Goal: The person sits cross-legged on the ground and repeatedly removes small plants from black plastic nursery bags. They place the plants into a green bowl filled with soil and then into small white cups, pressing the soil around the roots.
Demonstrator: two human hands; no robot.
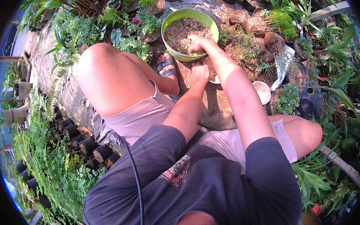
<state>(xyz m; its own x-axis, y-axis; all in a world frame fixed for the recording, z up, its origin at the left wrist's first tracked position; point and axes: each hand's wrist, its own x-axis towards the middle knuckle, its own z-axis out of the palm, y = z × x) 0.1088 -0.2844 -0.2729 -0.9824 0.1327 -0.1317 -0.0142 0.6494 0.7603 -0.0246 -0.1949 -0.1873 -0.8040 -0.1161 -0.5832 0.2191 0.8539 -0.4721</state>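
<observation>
A lime-green basin point(215, 27) stands ahead of me, holding loose brown potting mix point(185, 27). My right hand point(197, 44) reaches over its near rim, fingers curled down into the mix; the fingertips are partly buried. Just below the basin, my left hand point(200, 71) is closed at the side of a small pale pot point(217, 79) with brown mix in it. My right forearm covers part of this pot, so the left fingertips are hard to see.
Clumps of brown root balls and soil point(255, 28) lie right of the basin. A round white container point(261, 92) stands by my right knee, near a crumpled white bag point(282, 67). Potted plants point(146, 24) crowd the left; small black grow bags point(88, 146) sit lower left.
</observation>
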